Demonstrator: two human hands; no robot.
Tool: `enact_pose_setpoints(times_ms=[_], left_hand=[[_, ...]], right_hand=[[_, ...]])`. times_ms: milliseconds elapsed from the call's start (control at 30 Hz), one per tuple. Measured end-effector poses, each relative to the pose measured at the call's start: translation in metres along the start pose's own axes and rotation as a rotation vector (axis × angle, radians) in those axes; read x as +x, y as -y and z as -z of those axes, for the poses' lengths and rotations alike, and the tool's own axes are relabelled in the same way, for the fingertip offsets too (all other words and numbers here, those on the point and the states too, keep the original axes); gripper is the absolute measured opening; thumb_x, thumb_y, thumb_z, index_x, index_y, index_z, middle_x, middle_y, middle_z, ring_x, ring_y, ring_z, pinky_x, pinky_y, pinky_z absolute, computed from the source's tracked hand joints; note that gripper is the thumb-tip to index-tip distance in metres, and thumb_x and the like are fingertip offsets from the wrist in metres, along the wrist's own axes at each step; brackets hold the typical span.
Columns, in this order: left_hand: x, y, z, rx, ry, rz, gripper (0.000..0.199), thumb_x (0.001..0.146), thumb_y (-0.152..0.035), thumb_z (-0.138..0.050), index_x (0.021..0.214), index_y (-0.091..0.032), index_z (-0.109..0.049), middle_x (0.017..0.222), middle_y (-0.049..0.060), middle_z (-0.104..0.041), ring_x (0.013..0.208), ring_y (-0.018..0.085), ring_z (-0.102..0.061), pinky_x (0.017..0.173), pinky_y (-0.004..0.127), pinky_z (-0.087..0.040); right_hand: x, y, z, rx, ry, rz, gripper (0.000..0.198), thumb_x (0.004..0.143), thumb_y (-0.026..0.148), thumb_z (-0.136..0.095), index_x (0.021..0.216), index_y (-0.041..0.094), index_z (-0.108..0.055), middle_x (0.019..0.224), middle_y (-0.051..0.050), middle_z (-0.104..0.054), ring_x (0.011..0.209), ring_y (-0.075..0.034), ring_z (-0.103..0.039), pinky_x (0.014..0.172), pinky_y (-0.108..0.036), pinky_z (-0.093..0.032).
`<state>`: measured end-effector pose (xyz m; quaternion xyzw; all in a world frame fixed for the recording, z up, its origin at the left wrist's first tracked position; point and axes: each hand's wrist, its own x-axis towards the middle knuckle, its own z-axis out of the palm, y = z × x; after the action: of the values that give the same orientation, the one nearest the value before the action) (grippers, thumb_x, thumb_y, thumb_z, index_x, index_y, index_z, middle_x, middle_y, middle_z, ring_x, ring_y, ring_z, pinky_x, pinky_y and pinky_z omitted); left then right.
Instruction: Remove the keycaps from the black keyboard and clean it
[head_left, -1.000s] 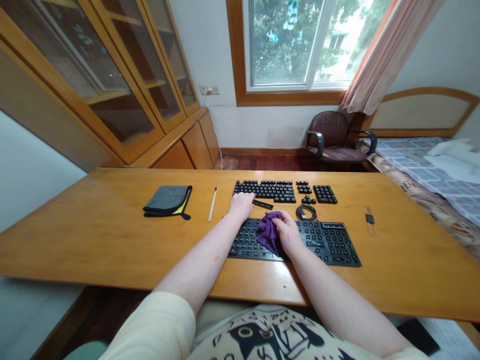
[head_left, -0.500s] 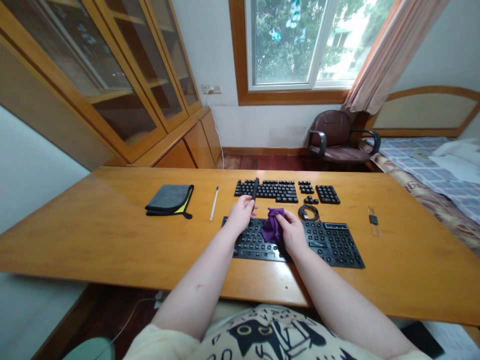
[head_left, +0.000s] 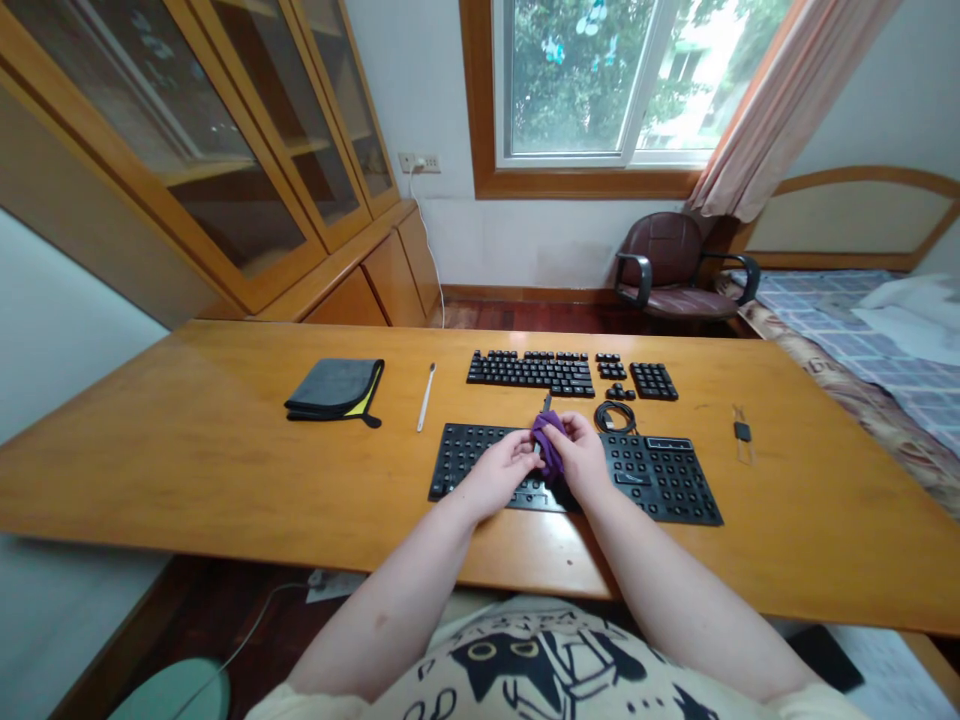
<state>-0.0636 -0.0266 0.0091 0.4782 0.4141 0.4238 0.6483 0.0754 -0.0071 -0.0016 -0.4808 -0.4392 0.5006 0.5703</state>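
Observation:
My left hand (head_left: 501, 472) pinches the near end of a spacebar keycap, a long narrow black bar. My right hand (head_left: 585, 456) presses a purple cloth (head_left: 550, 440) around it. Only the far tip of the spacebar (head_left: 547, 402) sticks out beyond the cloth; the rest is covered by cloth and fingers. Both hands are above the black keyboard base (head_left: 664, 480), whose keycaps are off and whose switch posts show. Past the hands lie the removed keycaps (head_left: 525, 372), set out in keyboard order, with a number-pad block (head_left: 654, 381) at the right.
A folded grey cloth (head_left: 330, 388) with black edging lies at the left, beside a thin white brush (head_left: 427, 398). The coiled black cable (head_left: 615, 417) rests behind the base. A wire keycap puller (head_left: 742, 431) lies at the right of the wooden table (head_left: 225, 460).
My left hand has brought the spacebar down and right, over to the purple cloth. The cloth is now folded round the bar, and my hands have come together.

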Motion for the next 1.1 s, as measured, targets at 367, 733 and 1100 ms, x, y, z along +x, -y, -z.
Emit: enact_pose_setpoints(times_ms=[367,733,1100], left_hand=[[-0.004,-0.008,0.007,-0.018,-0.065,0.030,0.046,0.061,-0.007,-0.073,0.105,-0.014,-0.061,0.108,0.009,-0.067,0.100,0.020,-0.063,0.098,0.040,-0.043],[-0.018,-0.020,0.011,-0.039,0.058,0.118,0.049,0.062,-0.013,-0.075,0.108,-0.012,-0.062,0.104,0.011,-0.068,0.096,0.021,-0.063,0.097,0.040,-0.042],[-0.033,-0.002,0.016,-0.030,0.071,0.250,0.045,0.063,-0.017,-0.077,0.105,-0.015,-0.063,0.098,0.011,-0.067,0.089,0.018,-0.064,0.092,0.038,-0.044]], right_hand=[[-0.008,0.010,0.003,-0.256,0.279,0.121,0.024,0.064,0.035,-0.073,0.063,0.021,-0.053,0.058,0.004,-0.053,0.056,-0.013,-0.048,0.056,-0.026,-0.039],[-0.004,-0.001,0.005,-0.256,0.169,0.145,0.025,0.067,0.034,-0.070,0.062,0.020,-0.050,0.059,0.005,-0.050,0.054,-0.011,-0.045,0.055,-0.025,-0.037],[0.016,0.002,0.016,-0.095,-0.218,0.041,0.031,0.067,0.040,-0.070,0.066,0.020,-0.048,0.056,0.006,-0.051,0.051,-0.010,-0.047,0.051,-0.023,-0.037]])
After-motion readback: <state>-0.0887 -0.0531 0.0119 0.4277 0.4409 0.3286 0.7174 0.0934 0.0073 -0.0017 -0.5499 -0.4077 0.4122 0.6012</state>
